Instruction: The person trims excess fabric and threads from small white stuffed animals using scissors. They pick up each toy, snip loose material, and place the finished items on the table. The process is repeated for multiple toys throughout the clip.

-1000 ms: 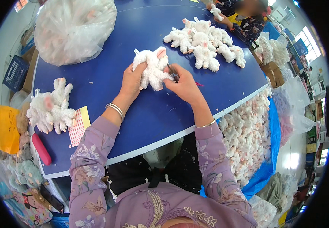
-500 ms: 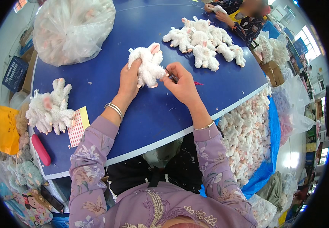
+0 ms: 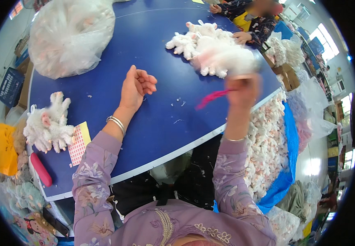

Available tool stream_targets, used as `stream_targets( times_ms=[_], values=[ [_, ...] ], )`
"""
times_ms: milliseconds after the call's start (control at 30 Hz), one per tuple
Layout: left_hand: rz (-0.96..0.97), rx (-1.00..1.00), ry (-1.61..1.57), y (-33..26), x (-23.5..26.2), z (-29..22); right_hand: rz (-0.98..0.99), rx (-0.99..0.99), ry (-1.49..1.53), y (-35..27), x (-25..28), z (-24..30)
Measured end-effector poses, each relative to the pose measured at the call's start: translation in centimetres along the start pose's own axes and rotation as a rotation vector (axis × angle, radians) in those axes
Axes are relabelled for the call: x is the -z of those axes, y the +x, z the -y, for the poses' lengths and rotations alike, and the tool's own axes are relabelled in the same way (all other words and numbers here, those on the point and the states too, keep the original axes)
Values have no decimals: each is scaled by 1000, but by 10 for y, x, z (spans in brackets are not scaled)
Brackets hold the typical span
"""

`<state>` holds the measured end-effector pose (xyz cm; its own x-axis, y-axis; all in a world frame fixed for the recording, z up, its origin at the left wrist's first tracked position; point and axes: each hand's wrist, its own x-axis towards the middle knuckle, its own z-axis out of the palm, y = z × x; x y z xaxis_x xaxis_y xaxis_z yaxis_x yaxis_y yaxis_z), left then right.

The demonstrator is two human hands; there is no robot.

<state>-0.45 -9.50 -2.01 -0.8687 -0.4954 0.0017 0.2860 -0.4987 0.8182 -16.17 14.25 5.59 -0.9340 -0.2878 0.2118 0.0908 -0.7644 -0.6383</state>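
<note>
Now my left hand [image 3: 135, 88] rests empty and half-curled on the blue table [image 3: 103, 94], while my blurred right hand [image 3: 242, 91] grips a pink tool [image 3: 211, 98], raised clear of the white toys [image 3: 216, 51].

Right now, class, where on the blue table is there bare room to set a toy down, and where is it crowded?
Bare blue table lies between the left hand and the near edge, and between the plastic bag and the far toy pile. The left end is crowded by white toys.
</note>
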Motion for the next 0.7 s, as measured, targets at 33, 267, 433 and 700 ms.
stream_targets(
  times_ms=[33, 267, 433, 700],
  values=[
    [8, 3, 5, 0, 3, 2, 195, 86, 113, 2, -5, 29],
    [43, -27, 89, -1, 0, 1, -113, 95, -1220, 62, 24, 19],
    [75, -21, 272, 0, -8, 9, 90, 189, -1735, 75, 76, -58],
    [91, -101, 412, -6, -20, 15, 396, -185, -1052, 2, -3, -66]
  ],
)
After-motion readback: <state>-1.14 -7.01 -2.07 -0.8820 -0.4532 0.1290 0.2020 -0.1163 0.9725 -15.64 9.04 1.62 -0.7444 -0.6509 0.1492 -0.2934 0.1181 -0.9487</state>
